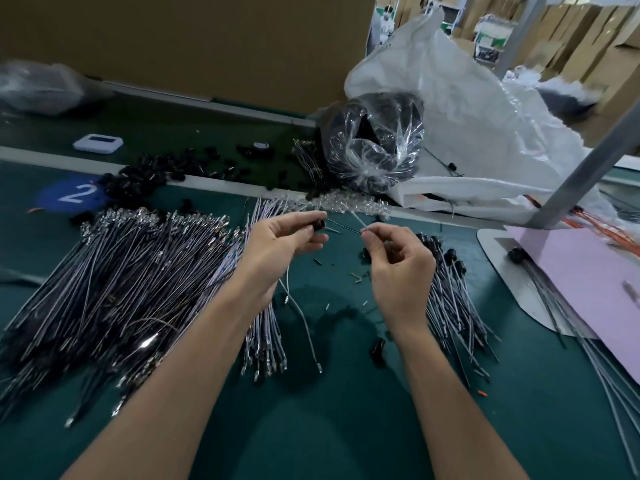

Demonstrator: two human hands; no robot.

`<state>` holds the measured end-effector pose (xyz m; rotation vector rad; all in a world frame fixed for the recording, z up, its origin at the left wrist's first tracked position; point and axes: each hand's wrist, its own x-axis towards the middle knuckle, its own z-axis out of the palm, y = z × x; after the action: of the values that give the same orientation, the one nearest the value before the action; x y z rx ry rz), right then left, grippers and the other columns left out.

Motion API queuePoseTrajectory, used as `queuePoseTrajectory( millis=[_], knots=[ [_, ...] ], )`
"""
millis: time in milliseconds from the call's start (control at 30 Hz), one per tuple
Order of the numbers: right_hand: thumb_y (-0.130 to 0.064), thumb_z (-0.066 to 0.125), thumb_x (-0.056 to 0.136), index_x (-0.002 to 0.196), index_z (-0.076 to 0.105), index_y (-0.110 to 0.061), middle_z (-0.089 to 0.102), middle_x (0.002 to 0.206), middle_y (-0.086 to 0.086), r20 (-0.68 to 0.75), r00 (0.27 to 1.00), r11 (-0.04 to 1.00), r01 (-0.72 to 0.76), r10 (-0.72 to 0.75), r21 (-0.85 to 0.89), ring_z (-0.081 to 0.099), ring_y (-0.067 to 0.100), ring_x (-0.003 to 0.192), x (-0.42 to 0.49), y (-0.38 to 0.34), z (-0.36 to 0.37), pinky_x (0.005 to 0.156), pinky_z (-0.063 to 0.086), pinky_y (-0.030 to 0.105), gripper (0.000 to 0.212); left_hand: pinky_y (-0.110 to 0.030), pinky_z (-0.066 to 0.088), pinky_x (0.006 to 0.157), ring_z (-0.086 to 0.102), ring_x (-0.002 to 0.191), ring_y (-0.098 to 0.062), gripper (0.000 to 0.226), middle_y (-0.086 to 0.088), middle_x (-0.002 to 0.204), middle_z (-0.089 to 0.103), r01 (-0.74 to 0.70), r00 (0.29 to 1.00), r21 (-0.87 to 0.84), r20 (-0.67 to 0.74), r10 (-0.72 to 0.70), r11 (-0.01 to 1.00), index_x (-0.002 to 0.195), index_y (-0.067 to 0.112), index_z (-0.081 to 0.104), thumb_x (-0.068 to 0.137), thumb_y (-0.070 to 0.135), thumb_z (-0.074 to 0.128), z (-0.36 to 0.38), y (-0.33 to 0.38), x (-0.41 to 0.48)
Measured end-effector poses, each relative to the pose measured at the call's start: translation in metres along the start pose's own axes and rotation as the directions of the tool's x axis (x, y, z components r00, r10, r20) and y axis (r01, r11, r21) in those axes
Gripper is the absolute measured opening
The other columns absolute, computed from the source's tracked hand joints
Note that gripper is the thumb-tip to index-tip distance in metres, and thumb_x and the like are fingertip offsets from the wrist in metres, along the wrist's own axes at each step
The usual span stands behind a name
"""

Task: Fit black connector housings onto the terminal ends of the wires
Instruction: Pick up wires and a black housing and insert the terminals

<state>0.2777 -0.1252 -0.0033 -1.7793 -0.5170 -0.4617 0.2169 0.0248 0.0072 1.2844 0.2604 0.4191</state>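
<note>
In the head view, the left hand point(284, 244) is held above the green tabletop point(346, 427). Its thumb and fingers are curled, and a black connector housing point(319, 225) is pinched at their tips, with one end turned toward the right hand point(398, 268). A grey wire point(304, 323) is seen hanging from under the left palm and curving down to the tabletop, where its metal terminal rests.

On the right hand, thumb and forefinger are pressed together on a thin wire point(346, 226), while the other fingers are folded toward the palm. The thin wire is stretched from those fingertips to just beside the housing. Whether its tip has entered the housing cannot be told.

To the left, a broad pile of bare wires point(131, 282) is fanned across the tabletop, terminals pointing away from the person. A smaller bundle point(266, 334) is laid between the forearms, partly under the left wrist. To the right of the right hand, wires already capped with black housings point(446, 289) are heaped together, and a single loose housing point(378, 346) lies near the right wrist.

Beyond the hands, a heap of loose black housings point(156, 174) is spread beside a blue disc marked 2 point(74, 195). A clear bag of dark parts point(377, 147) is propped against a white sack point(467, 116). A pink sheet point(588, 271) is laid at the right edge
</note>
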Motion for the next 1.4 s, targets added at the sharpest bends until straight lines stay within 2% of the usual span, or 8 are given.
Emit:
queuePoseTrajectory(
  millis=[333,467,633,767,900,1100,1200,1400],
  knots=[
    [-0.006,0.07,0.088,0.092,0.075,-0.007,0.069,0.086,0.003,-0.038,0.996,0.99,0.08,-0.085,-0.118,0.061,0.007,0.073,0.003,0.0,-0.004,0.068,0.05,0.017,0.007,-0.022,0.058,0.077,0.073,0.082,-0.016,0.027,0.0,0.086,0.076,-0.123,0.99,-0.057,-0.073,0.119,0.991,0.096,0.01,0.072,0.091,-0.011,0.056,0.001,-0.006,0.003],
    [-0.005,0.071,0.087,0.092,0.076,-0.007,0.066,0.083,-0.002,-0.012,0.994,0.985,0.107,-0.11,-0.136,0.059,0.003,0.071,0.001,0.001,-0.002,0.066,0.047,0.011,0.007,-0.023,0.058,0.076,0.074,0.085,-0.019,0.026,-0.002,0.088,0.076,-0.147,0.989,-0.029,-0.018,0.147,0.989,0.098,0.009,0.072,0.091,-0.011,0.057,-0.002,-0.012,0.002],
    [-0.005,0.072,0.087,0.091,0.076,-0.007,0.066,0.081,-0.005,0.004,0.993,0.982,0.121,-0.121,-0.148,0.061,0.005,0.07,0.001,0.003,0.001,0.068,0.048,0.014,0.006,-0.024,0.058,0.077,0.074,0.087,-0.023,0.022,-0.006,0.091,0.077,-0.171,0.984,-0.01,0.05,0.172,0.985,0.095,0.008,0.072,0.087,-0.01,0.062,-0.005,-0.016,0.002],
    [-0.005,0.072,0.086,0.088,0.075,-0.008,0.063,0.079,-0.009,0.027,0.992,0.983,0.128,-0.125,-0.131,0.059,-0.001,0.07,-0.002,0.003,0.004,0.068,0.044,0.009,0.005,-0.023,0.058,0.074,0.074,0.083,-0.022,0.019,-0.01,0.09,0.076,-0.142,0.978,0.002,0.154,0.14,0.99,0.096,0.006,0.072,0.085,-0.007,0.065,0.001,-0.018,-0.001],
    [-0.008,0.072,0.086,0.087,0.075,-0.01,0.067,0.08,-0.006,0.062,0.994,0.989,0.1,-0.094,-0.107,0.06,0.003,0.07,-0.004,0.003,0.007,0.067,0.047,0.014,0.004,-0.023,0.058,0.074,0.074,0.086,-0.021,0.021,-0.011,0.093,0.076,-0.095,0.974,-0.048,0.201,0.103,0.994,0.099,0.004,0.071,0.083,-0.008,0.066,0.004,-0.018,-0.002],
    [-0.012,0.073,0.087,0.089,0.076,-0.016,0.07,0.082,-0.001,0.007,1.0,1.0,-0.006,0.006,0.027,0.062,0.009,0.068,-0.001,0.001,0.003,0.063,0.049,0.021,0.006,-0.023,0.058,0.066,0.075,0.079,-0.022,0.014,-0.013,0.085,0.076,-0.048,0.994,-0.112,0.09,0.058,0.993,0.097,0.006,0.071,0.089,0.0,0.061,0.004,-0.016,-0.001],
    [-0.008,0.073,0.085,0.092,0.077,-0.012,0.066,0.081,-0.005,-0.049,0.993,0.989,0.106,-0.111,-0.099,0.06,0.01,0.071,0.001,0.0,-0.003,0.066,0.048,0.019,0.008,-0.024,0.058,0.064,0.075,0.077,-0.024,0.011,-0.013,0.082,0.076,-0.062,0.998,-0.117,0.022,0.065,0.991,0.095,0.007,0.072,0.09,0.007,0.061,0.002,-0.016,0.001],
    [0.001,0.075,0.08,0.089,0.078,-0.01,0.067,0.081,0.002,0.037,0.969,0.929,0.244,-0.243,-0.28,0.056,0.019,0.079,0.002,0.001,-0.005,0.072,0.042,0.012,0.014,-0.023,0.058,0.066,0.075,0.079,-0.023,0.011,-0.011,0.083,0.076,-0.069,0.998,-0.112,-0.012,0.068,0.991,0.095,0.008,0.072,0.09,0.008,0.062,-0.002,-0.016,0.002]
  ],
)
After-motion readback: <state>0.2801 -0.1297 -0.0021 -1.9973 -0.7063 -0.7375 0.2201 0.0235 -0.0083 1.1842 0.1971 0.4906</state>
